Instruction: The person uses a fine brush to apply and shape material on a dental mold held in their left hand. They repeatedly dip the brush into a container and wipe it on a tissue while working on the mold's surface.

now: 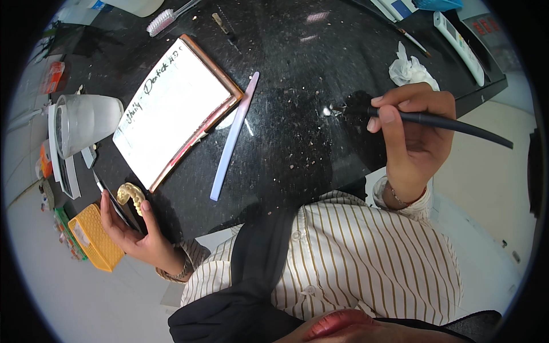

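A yellowish dental cast (131,196), an arch of moulded teeth, sat in the left hand (132,228) at the near left edge of the black speckled surface (297,114). The fingers of that hand were curled up around it, the thumb pressing its right side, and a thin dark-handled instrument (114,206) lay across the same palm beside the cast. The hand hung just past the edge of the surface, over the pale floor.

The right hand (413,137) was raised over the right part of the surface, well apart from the cast. It was closed in a pen-like grip on a black handpiece (440,123), whose tail ran off to the right while its tip pointed left toward a small bright speck on the surface.

Between the two hands lay an open notebook (171,114) with a brown cover and handwriting along one page edge, set at a slant. Just beside its right edge rested a long, pale lilac file-like strip (234,137), also slanted. Left of the notebook stood a clear plastic cup (86,123) tipped on its side. A yellow basket (94,237) lay below the left hand, on the floor side. A crumpled white tissue (409,71) sat behind the right hand, a white remote-shaped device (457,46) farther back, and a white-bristled brush (166,20) near the far edge.
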The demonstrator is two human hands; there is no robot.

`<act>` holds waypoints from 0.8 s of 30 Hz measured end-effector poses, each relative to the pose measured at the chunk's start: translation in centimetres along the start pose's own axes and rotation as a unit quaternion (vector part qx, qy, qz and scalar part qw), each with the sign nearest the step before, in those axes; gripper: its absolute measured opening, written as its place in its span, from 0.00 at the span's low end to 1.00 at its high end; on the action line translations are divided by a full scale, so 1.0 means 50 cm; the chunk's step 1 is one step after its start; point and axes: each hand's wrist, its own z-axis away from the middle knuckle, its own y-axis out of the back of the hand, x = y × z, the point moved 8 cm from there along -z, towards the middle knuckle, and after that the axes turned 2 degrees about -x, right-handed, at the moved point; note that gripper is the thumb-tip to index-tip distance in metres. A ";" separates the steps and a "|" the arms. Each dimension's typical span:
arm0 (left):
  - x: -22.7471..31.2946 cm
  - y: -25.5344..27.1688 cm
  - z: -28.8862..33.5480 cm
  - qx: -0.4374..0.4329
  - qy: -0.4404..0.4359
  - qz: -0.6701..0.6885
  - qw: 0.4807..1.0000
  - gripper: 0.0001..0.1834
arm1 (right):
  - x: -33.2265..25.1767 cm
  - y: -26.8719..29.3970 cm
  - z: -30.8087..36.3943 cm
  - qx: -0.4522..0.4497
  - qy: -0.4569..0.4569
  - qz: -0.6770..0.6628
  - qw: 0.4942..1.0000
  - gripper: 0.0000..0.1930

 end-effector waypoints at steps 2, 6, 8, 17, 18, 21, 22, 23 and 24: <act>0.003 0.008 0.001 0.007 0.000 -0.016 1.000 0.25 | -0.005 -0.004 -0.004 -0.010 0.009 -0.009 1.000 0.13; 0.005 0.010 0.002 0.015 -0.035 -0.029 0.999 0.23 | -0.004 0.005 0.001 0.037 0.020 -0.044 0.998 0.12; 0.009 0.009 0.003 0.021 -0.048 -0.041 0.998 0.23 | -0.004 0.002 0.001 0.038 0.023 -0.045 0.998 0.10; 0.137 0.035 0.049 0.132 -0.241 0.000 0.962 0.19 | 0.029 -0.009 -0.009 0.014 -0.015 -0.067 0.998 0.07; 0.165 0.019 0.058 0.119 -0.276 0.019 0.953 0.17 | 0.030 -0.013 -0.010 0.013 -0.008 -0.059 0.998 0.07; 0.224 -0.060 0.071 0.008 -0.309 0.032 0.951 0.20 | 0.032 -0.014 -0.005 0.033 -0.002 -0.048 0.998 0.07; 0.228 -0.089 0.074 -0.026 -0.326 0.034 0.944 0.22 | 0.031 -0.014 -0.006 0.041 -0.003 -0.051 0.998 0.07; 0.243 -0.107 0.079 -0.055 -0.337 0.042 0.939 0.23 | 0.038 -0.019 -0.004 0.040 -0.002 -0.049 0.998 0.07; 0.246 -0.123 0.083 -0.067 -0.342 0.059 0.935 0.24 | 0.040 -0.020 -0.003 0.037 -0.004 -0.045 0.998 0.07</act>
